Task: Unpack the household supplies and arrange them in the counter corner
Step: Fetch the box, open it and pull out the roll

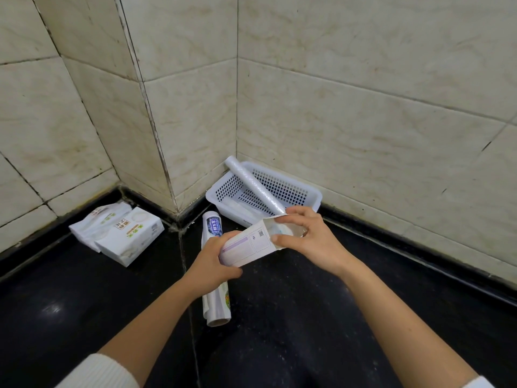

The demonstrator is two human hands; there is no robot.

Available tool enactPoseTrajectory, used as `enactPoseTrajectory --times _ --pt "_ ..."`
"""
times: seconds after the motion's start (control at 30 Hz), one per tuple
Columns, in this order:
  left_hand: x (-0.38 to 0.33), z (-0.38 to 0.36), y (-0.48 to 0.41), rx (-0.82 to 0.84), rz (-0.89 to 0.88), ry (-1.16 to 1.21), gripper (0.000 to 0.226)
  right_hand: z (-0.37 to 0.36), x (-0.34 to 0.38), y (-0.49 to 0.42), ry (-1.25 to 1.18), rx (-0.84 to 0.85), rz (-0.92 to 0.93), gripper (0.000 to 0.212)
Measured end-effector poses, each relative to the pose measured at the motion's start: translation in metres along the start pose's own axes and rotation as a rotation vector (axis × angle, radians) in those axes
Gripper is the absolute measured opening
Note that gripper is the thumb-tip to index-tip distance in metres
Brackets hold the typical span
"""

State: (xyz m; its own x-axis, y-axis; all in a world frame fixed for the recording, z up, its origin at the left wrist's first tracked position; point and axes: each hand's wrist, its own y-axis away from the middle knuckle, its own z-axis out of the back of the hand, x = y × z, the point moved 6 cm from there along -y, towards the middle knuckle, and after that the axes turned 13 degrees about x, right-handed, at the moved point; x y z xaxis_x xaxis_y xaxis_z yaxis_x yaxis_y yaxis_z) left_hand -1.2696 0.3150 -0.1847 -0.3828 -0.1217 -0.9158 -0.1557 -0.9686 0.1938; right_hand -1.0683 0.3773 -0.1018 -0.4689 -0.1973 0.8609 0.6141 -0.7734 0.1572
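I hold a long white cardboard box (pixel 246 246) above the black counter (pixel 349 317). My left hand (pixel 214 261) grips its near end. My right hand (pixel 303 233) holds the open far end, fingers at the torn flaps. Under the box lies a roll of plastic bags (pixel 216 306) with a blue label near its far end. A white perforated basket (pixel 285 191) stands in the tiled corner, and a clear film roll (pixel 253 183) leans across it, one end against the wall. Two white tissue packs (pixel 120 233) lie to the left by the wall.
Beige tiled walls (pixel 363 121) close in the corner, with a jutting pillar edge (pixel 156 135) left of the basket. A grout seam (pixel 186 275) runs along the counter under my left forearm. White sleeve cuffs show at the frame's bottom corners.
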Motion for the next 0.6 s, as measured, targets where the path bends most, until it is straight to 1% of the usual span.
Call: enactPoseTrajectory --times 0.07,0.17,0.23,0.3,0.33,0.47,0.53,0.6 --pt "0.000 0.002 0.001 -0.013 -0.011 -0.022 0.075 -0.002 -0.003 0.000 0.020 0.021 -0.010 0.047" --pt "0.001 0.002 0.002 -0.026 -0.027 -0.051 0.075 -0.004 -0.005 0.000 0.060 0.046 -0.009 0.044" --pt "0.002 0.002 0.003 -0.038 -0.036 -0.056 0.075 -0.004 -0.005 -0.001 0.052 0.033 0.001 0.037" --pt "0.001 0.001 0.003 -0.046 -0.044 -0.055 0.076 -0.002 -0.005 -0.001 -0.028 0.008 0.007 0.028" --pt "0.000 0.000 0.002 -0.048 -0.050 -0.062 0.075 -0.002 -0.005 -0.001 -0.049 0.002 0.005 0.026" --pt "-0.002 0.000 0.000 -0.052 -0.057 -0.093 0.076 -0.004 -0.006 0.003 0.077 -0.005 0.006 0.041" --pt "-0.003 0.001 -0.002 -0.059 -0.052 -0.110 0.076 -0.006 -0.009 0.001 0.125 -0.014 -0.011 0.046" --pt "-0.004 0.001 -0.004 -0.056 -0.049 -0.133 0.075 -0.009 -0.013 -0.002 0.169 0.012 -0.042 0.048"
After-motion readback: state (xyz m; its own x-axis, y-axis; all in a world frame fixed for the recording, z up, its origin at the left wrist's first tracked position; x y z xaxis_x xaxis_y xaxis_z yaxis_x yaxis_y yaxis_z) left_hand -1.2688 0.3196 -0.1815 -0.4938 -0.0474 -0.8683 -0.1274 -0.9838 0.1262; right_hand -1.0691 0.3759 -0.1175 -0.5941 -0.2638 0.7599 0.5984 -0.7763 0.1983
